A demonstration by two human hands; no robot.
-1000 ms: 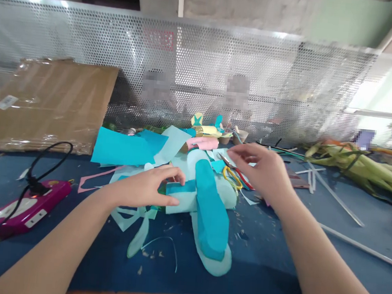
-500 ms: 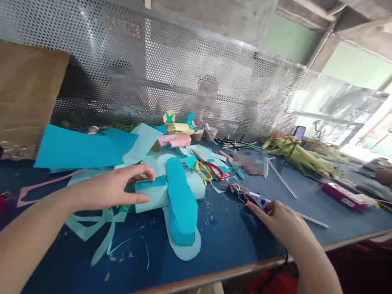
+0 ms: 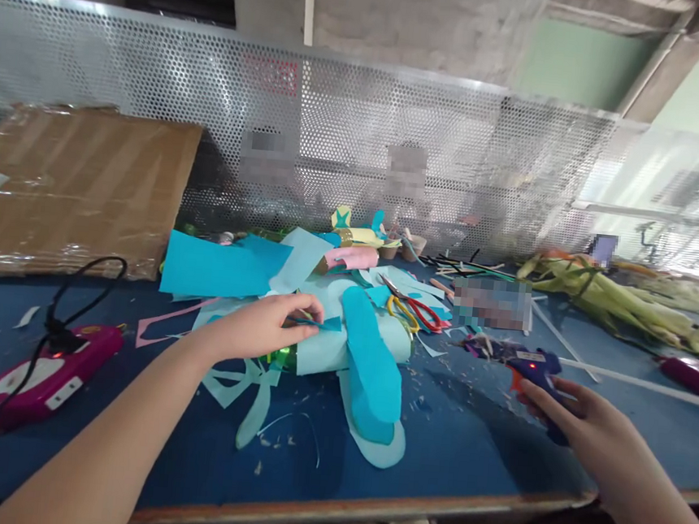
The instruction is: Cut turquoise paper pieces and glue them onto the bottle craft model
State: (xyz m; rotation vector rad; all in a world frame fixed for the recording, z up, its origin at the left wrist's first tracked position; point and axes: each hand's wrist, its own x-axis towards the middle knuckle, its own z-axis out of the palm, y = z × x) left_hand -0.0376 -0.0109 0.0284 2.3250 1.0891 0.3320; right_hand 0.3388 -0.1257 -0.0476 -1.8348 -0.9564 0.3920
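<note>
My left hand [image 3: 274, 321] pinches the edge of a small blue paper piece [image 3: 330, 324] on top of a bottle wrapped in light blue paper [image 3: 323, 353]. The bottle lies on its side, its green end [image 3: 283, 358] showing under my hand. Across the wrap sits a long, rounded bright blue paper strip [image 3: 371, 362], with a pale rounded strip [image 3: 382, 454] below it. Over to the right, my right hand [image 3: 586, 417] is closed round the handle of a dark blue glue gun [image 3: 533, 364] with an orange trigger. The gun's nozzle points left, and a white glue stick [image 3: 639, 379] runs out of its back.
Red-handled scissors [image 3: 422, 313] and yellow-handled ones lie behind the bottle among paper scraps. Blue sheets [image 3: 220, 267] are at the back left, near cardboard [image 3: 86, 190]. A magenta power strip [image 3: 52, 370] with a black cord is at left. Corn husks [image 3: 616, 297] lie at the back right.
The view has swung left. My left fingers have closed on the blue paper piece and raised its edge. My right hand now wraps the glue gun and has lifted it slightly.
</note>
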